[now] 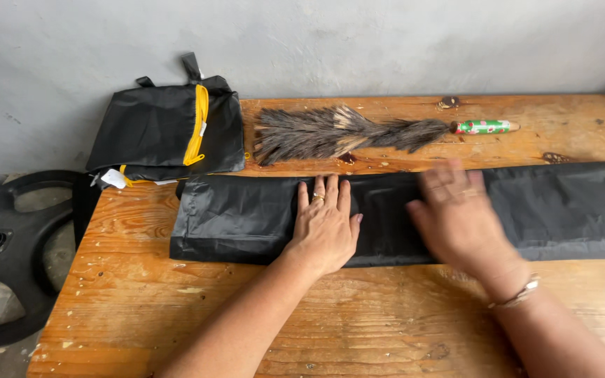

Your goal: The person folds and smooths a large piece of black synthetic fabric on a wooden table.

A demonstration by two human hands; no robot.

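Black fabric [246, 217] lies on worn wooden table [176, 308] by grey wall [386, 42], left hand [325, 227] and right hand [456, 217] pressing flat, fingers spread.

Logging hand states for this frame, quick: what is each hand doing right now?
Left hand: open, palm flat on the black folded fabric, holding nothing.
Right hand: open, blurred, flat over the same fabric, holding nothing.
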